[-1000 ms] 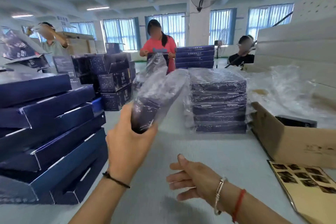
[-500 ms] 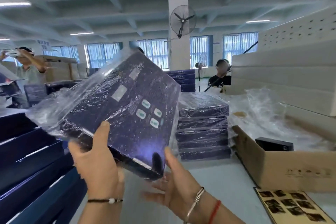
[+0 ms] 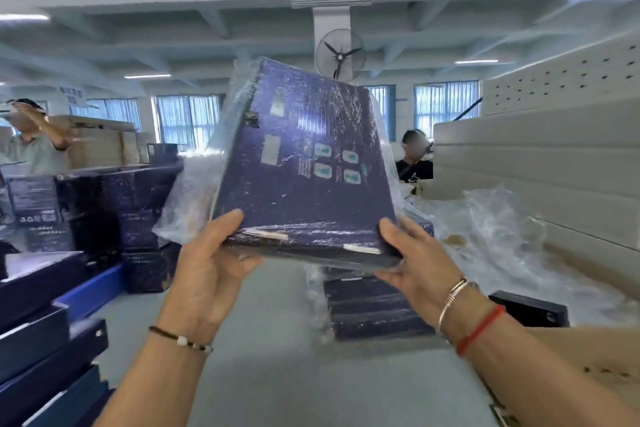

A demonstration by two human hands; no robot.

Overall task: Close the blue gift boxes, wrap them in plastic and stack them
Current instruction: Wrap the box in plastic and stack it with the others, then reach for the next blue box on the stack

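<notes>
A dark blue gift box inside a loose clear plastic bag is raised in front of me, its printed face toward me and its top tilted away. My left hand grips its lower left corner, thumb on the face. My right hand grips the lower right corner. Slack plastic bulges out on the left side. Behind and below the held box stands a stack of wrapped blue boxes on the grey table.
Unwrapped blue boxes are piled at my left, more dark boxes behind them. A brown carton and crumpled plastic sheeting lie at the right, beside stacked white panels. Other people work at the far side.
The bagged box has swung from edge-on in my left hand alone to face-on and centred. My right hand came up from the table and took the lower right corner.
</notes>
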